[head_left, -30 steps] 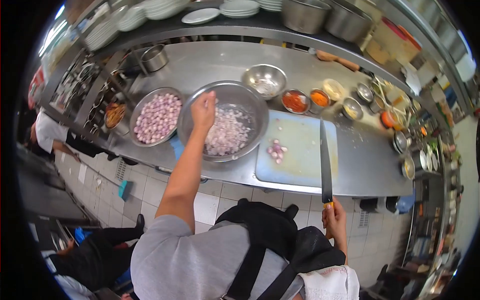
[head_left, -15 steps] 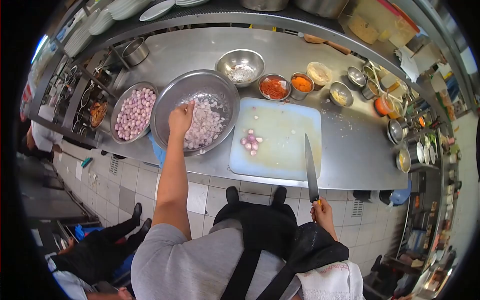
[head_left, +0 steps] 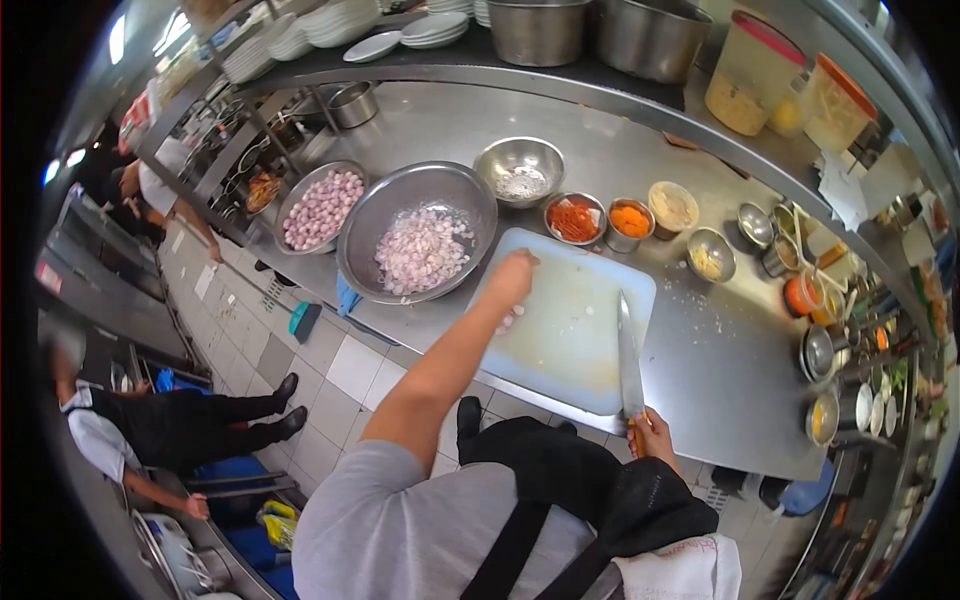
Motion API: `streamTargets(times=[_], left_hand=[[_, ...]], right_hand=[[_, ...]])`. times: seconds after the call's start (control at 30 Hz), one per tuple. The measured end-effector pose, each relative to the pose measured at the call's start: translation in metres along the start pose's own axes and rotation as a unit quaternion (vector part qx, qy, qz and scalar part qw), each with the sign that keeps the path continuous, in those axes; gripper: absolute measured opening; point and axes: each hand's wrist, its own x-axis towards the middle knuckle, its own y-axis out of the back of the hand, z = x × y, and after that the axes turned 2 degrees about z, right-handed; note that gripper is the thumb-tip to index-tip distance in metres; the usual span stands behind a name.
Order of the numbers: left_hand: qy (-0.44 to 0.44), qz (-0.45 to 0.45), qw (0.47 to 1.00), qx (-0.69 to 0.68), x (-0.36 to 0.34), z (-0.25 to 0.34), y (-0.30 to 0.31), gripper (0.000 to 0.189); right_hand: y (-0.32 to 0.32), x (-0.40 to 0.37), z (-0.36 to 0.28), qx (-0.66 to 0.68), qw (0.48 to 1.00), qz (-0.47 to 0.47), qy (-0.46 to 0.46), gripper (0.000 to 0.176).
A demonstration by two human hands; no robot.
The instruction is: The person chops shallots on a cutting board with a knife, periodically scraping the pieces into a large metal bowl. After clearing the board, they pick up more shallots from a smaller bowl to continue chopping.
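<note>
My left hand [head_left: 514, 277] is over the left part of the white cutting board [head_left: 575, 340], its fingers drawn together and pointing down; whatever they hold is hidden. A few peeled shallots [head_left: 512, 318] show beside my left wrist, partly covered by the forearm. My right hand [head_left: 652, 437] grips the handle of a kitchen knife [head_left: 629, 360], whose long blade lies along the board's right edge, tip away from me. Left of the board stands a large metal bowl [head_left: 358, 245] of sliced shallots [head_left: 425, 250].
A bowl of whole peeled shallots [head_left: 322, 210] sits further left. Behind the board are an empty-looking metal bowl [head_left: 520, 165], red strips [head_left: 573, 219] and an orange paste [head_left: 630, 221] in bowls. A shelf [head_left: 560, 85] overhangs the counter. A co-worker [head_left: 150, 430] is at left.
My left hand has left the large bowl and moved right, over the cutting board. The knife stays in my right hand. The view has shifted and turned.
</note>
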Motion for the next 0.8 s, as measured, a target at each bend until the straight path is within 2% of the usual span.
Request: streamTargets(times=[0.03, 0.1, 0.23, 0.3, 0.33, 0.4, 0.47, 0.5, 0.53, 0.6, 0.63, 0.67, 0.73, 0.8], left_hand=[[0.005, 0.01, 1.0, 0.005, 0.0, -0.005, -0.012, 0.03], [0.07, -0.065, 0.99, 0.1, 0.003, -0.007, -0.027, 0.032], [0.114, -0.063, 0.989, 0.075, 0.007, -0.01, -0.035, 0.029], [0.126, -0.01, 0.983, -0.136, 0.001, 0.007, -0.026, 0.024], [0.125, -0.017, 0.982, -0.139, -0.002, 0.018, -0.025, 0.024], [0.161, 0.003, 0.946, -0.282, -0.015, 0.054, -0.014, 0.017], [0.16, -0.015, 0.944, -0.289, -0.037, 0.065, -0.035, 0.018], [0.159, -0.026, 0.943, -0.293, -0.049, 0.069, -0.042, 0.019], [0.159, -0.023, 0.943, -0.29, -0.056, 0.075, -0.046, 0.019], [0.187, 0.003, 0.941, -0.282, -0.075, 0.087, -0.055, 0.021], [0.219, -0.002, 0.907, -0.358, -0.079, 0.084, -0.064, 0.02], [0.222, -0.004, 0.907, -0.357, -0.086, 0.079, -0.071, 0.02], [0.252, -0.047, 0.845, -0.47, -0.096, 0.083, -0.071, 0.021], [0.26, -0.054, 0.841, -0.472, -0.105, 0.09, -0.069, 0.022]], right_hand=[[0.006, 0.004, -0.001, -0.006, 1.0, -0.008, 0.006, 0.027], [0.023, 0.006, -0.005, -0.048, 0.999, -0.013, -0.011, 0.027], [0.033, -0.003, -0.017, -0.063, 0.998, -0.01, -0.021, 0.028], [0.041, -0.006, -0.014, -0.056, 0.998, -0.027, -0.025, 0.028], [0.045, -0.006, -0.013, -0.05, 0.997, -0.047, -0.025, 0.028], [0.049, -0.006, -0.014, -0.038, 0.998, -0.043, -0.04, 0.031], [0.048, -0.01, -0.012, -0.031, 0.997, -0.046, -0.048, 0.036], [0.041, -0.015, -0.012, -0.032, 0.999, -0.018, -0.03, 0.043], [0.037, -0.013, -0.014, -0.033, 0.999, 0.007, -0.009, 0.051], [0.034, -0.006, -0.007, -0.04, 0.999, 0.0, -0.004, 0.056], [0.032, -0.004, -0.005, -0.048, 0.999, -0.002, 0.003, 0.061], [0.033, -0.003, -0.004, -0.047, 0.999, -0.003, 0.0, 0.061], [0.03, -0.006, -0.015, -0.056, 0.998, -0.003, -0.01, 0.06], [0.03, -0.008, -0.007, -0.062, 0.998, -0.004, -0.002, 0.059]])
